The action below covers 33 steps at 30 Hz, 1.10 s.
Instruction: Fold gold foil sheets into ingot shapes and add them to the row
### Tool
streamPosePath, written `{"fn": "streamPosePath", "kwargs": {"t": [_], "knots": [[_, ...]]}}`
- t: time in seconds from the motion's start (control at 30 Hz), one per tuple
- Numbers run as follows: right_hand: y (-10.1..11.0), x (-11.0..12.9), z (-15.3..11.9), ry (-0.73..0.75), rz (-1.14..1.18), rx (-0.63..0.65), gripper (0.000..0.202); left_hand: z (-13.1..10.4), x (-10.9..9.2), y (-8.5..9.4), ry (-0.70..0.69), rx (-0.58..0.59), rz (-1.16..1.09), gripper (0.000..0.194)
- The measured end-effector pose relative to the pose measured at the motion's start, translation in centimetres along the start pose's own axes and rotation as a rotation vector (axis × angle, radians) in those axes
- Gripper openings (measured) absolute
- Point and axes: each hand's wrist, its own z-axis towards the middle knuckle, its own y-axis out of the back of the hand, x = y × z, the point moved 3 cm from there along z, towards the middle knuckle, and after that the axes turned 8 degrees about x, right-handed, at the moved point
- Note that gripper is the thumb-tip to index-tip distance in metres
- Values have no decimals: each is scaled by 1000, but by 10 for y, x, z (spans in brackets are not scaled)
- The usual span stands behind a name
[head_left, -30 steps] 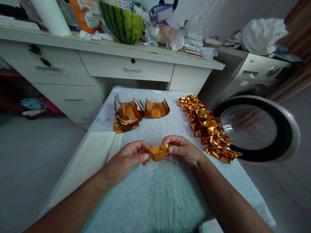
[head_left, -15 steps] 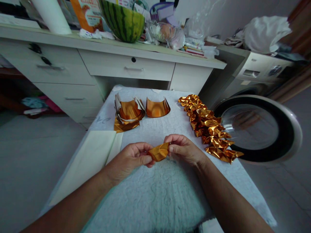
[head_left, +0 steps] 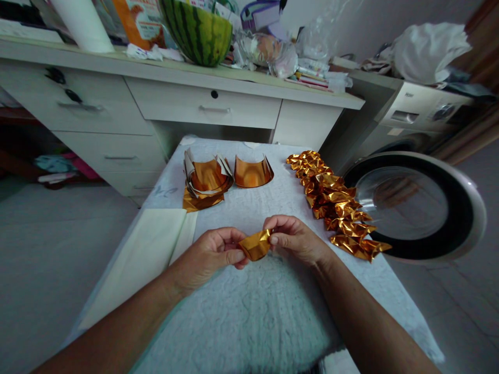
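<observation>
Between my two hands, above the middle of the cloth-covered table, is a small folded piece of gold foil paper (head_left: 255,245). My left hand (head_left: 223,250) pinches its left end between thumb and fingers. Its right end is gripped by the thumb and fingertips of my right hand (head_left: 291,237). Beyond my hands stand curled gold foil sheets (head_left: 208,175) with pale backs, in a stack at the left, and a separate curled foil sheet (head_left: 253,172) beside them. To the right runs a row of several crumpled, folded gold foil pieces (head_left: 335,200).
Folded pale paper or cloth (head_left: 136,249) lies along the left of the table (head_left: 249,317). A washing machine's round door (head_left: 417,205) hangs open beside the right edge. Behind, a white drawer counter (head_left: 202,104) carries a cut watermelon (head_left: 198,36), plastic bags and packets.
Both hands keep their grip on the foil piece, which has tilted slightly, so light falls on it differently. The rest of the table looks the same.
</observation>
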Motion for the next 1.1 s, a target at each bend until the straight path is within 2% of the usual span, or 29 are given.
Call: {"fn": "streamPosePath", "kwargs": {"t": [0.33, 0.63, 0.9, 1.1], "knots": [[-2, 2, -1, -26, -25, 25, 25, 1, 0, 0, -13, 10, -2, 20], [-1, 5, 0, -4, -74, 6, 26, 0, -1, 1, -1, -48, 26, 24], [-1, 2, 0, -60, -7, -7, 29, -2, -3, 2, -31, -93, 47, 20], [-3, 3, 0, -52, -60, 18, 29, -2, -1, 2, -17, -73, 54, 23]]}}
